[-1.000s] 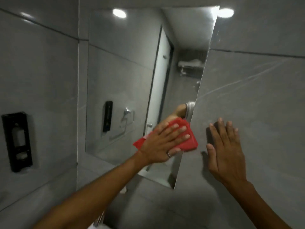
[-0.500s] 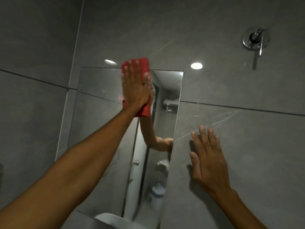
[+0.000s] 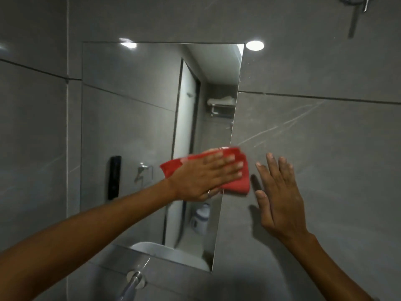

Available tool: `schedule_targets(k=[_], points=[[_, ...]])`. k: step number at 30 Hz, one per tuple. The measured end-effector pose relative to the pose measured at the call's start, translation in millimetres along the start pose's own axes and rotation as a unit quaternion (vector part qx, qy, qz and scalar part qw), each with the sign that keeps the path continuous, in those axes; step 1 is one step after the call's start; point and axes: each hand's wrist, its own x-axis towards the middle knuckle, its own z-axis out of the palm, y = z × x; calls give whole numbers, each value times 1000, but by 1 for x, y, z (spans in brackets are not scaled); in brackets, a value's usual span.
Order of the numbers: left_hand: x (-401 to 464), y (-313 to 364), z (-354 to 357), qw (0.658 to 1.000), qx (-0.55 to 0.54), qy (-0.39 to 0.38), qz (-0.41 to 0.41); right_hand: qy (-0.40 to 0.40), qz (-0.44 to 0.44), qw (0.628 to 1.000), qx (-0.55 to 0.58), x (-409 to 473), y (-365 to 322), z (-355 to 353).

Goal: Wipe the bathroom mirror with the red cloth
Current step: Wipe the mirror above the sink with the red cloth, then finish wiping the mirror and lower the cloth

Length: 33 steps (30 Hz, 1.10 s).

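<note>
A tall frameless mirror (image 3: pixel 134 118) is set into the grey tiled wall. My left hand (image 3: pixel 208 175) presses a folded red cloth (image 3: pixel 237 181) flat against the mirror's right edge, about halfway up; the cloth overlaps onto the tile. My right hand (image 3: pixel 280 192) rests flat on the wall just right of the mirror, fingers spread, holding nothing. The two hands are a short gap apart. The cloth and left fingers are motion-blurred.
A chrome tap (image 3: pixel 133 283) sticks out of the wall below the mirror. A chrome shower valve (image 3: pixel 355 2) sits at the top right. The mirror reflects a door, a black dispenser, a towel shelf and a white basin rim.
My left hand swept the cloth from the mirror's top edge down to its right edge at mid-height. The right hand stayed on the wall. The view tilted down.
</note>
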Motion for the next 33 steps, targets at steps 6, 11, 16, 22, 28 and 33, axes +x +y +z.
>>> schedule_targets(k=[6,11,16,22,28,33], points=[[-100,105,52,986,-88,-63,123,-39,33,999,1,-41,-13,-7],[-141,178,58,960,-229,-144,70,-115,89,989,11,-86,-35,-17],[-149,277,34,717,-541,-185,-398,-167,203,956,132,-167,-80,-29],[-120,348,-5,-24,-717,44,-696,-248,631,605,418,-267,-142,-31],[-125,419,-13,-61,-707,-12,-704,-267,755,249,545,-362,-176,-41],[-138,459,27,-14,-701,-153,-697,-321,757,259,507,-434,-172,-53]])
